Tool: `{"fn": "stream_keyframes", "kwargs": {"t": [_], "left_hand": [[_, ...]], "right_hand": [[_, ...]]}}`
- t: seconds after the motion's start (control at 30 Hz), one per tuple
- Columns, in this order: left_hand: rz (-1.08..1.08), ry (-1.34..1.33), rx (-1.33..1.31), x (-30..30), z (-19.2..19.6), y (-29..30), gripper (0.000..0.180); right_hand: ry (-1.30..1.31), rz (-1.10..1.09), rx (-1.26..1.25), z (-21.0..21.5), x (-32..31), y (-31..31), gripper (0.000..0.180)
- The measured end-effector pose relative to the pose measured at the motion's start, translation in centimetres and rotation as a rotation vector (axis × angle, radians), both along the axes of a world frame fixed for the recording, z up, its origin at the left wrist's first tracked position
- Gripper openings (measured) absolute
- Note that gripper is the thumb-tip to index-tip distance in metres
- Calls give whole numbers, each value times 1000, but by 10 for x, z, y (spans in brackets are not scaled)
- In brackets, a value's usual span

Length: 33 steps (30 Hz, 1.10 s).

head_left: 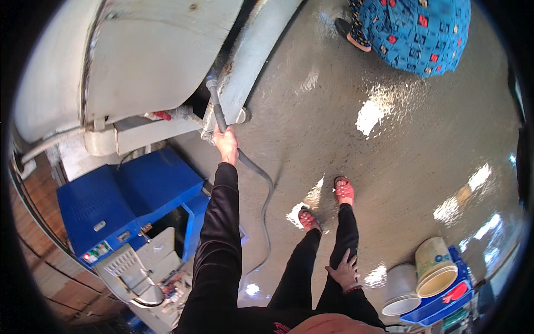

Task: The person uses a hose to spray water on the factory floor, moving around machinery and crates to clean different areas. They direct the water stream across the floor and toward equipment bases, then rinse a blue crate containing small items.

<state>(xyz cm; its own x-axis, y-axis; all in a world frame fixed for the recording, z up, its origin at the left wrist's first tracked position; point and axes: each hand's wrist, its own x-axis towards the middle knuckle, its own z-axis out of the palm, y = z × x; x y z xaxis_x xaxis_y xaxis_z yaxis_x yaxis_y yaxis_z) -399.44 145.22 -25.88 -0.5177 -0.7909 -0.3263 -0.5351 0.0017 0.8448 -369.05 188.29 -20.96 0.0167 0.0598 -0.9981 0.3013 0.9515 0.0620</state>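
One grey hose (245, 161) is the thing in hand. The left hand (226, 143) is stretched out ahead at the end of a black sleeve and is closed around this hose, gripping it just below where it rises to a pale metal frame (253, 55). Above the hand the hose runs up into the dark gap beside the frame; below the hand it sags in one long loop down across the wet floor (389, 167) and back toward the person.

The right hand (345, 271) is well apart from the left, lying flat on the person's own right thigh with the fingers spread, holding nothing.

Left of the gripping hand sits one large white rounded tank (139, 55), with one small red valve handle (162, 116) on the pipework beneath it. Below and left of that hand stands one blue machine housing (128, 200), and nearer the person a pale grey grilled cover (125, 264).

Between the two hands and ahead of the right one are the person's two feet in two red sandals (344, 190), standing on the shiny floor.

Right of the right hand stand two buckets, one white (401, 289) and one cream (434, 267), both touching one blue crate (445, 303).

Far beyond the hands, at the top, one other person in a blue patterned garment (417, 33) stands on the floor, with one sandalled foot showing.
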Motion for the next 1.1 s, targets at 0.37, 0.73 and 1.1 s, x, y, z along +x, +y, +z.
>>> {"fn": "stream_keyframes", "kwargs": {"t": [0.37,0.73,1.1], "left_hand": [[-102,-85,-101,-23,-15,-31,27],[-140,-54,-276,-79,-61,-107,24],[-283,-28,-598,-129,-106,-88,29]], "right_hand": [[238,-171,23,0,-19,-43,102],[156,-313,142,-16,20,-120,104],[149,-337,222,-19,23,-153,101]]}}
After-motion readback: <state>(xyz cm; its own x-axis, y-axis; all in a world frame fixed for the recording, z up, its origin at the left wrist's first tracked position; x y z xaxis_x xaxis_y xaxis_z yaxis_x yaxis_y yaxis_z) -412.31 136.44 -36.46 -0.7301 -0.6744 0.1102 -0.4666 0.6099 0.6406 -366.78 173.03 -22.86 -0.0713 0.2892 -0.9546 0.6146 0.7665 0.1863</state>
